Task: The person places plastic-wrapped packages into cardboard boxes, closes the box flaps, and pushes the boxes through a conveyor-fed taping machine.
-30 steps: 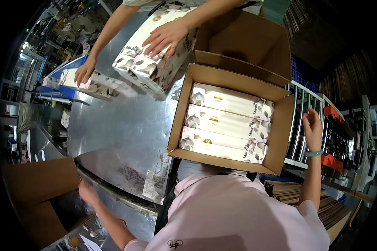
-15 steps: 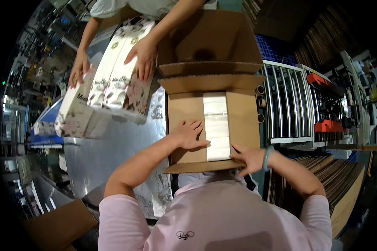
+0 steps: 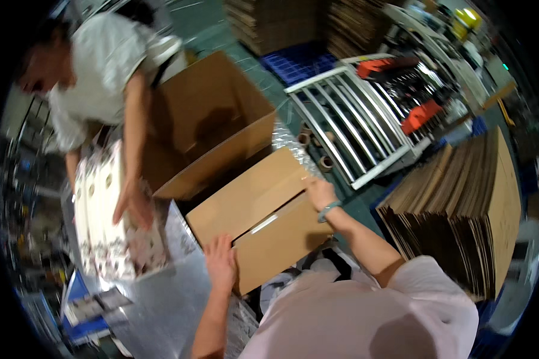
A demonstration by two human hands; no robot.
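Note:
In front of me is a cardboard box (image 3: 251,209) with its top flaps folded inward. Through the narrow gap between the flaps, a strip of a white pack (image 3: 266,222) shows. At the left end of the gap, my left hand (image 3: 221,263) holds the box's edge, its fingers close together on the cardboard. My right hand (image 3: 321,194), with a pale green bracelet above it, has curled fingers on the box at the gap's right end. Some fingertips of both hands are hard to make out.
A co-worker's hands are at several floral-printed white packs (image 3: 114,209) on the metal table (image 3: 167,305). Beyond my box stands an open carton (image 3: 215,113). To the right are a roller conveyor (image 3: 353,125) and stacked flat cardboard (image 3: 455,209).
The near and far flaps have been folded inward over the white packs. My hands have moved to opposite ends of the gap. The view has turned, and the co-worker's packs stand more upright.

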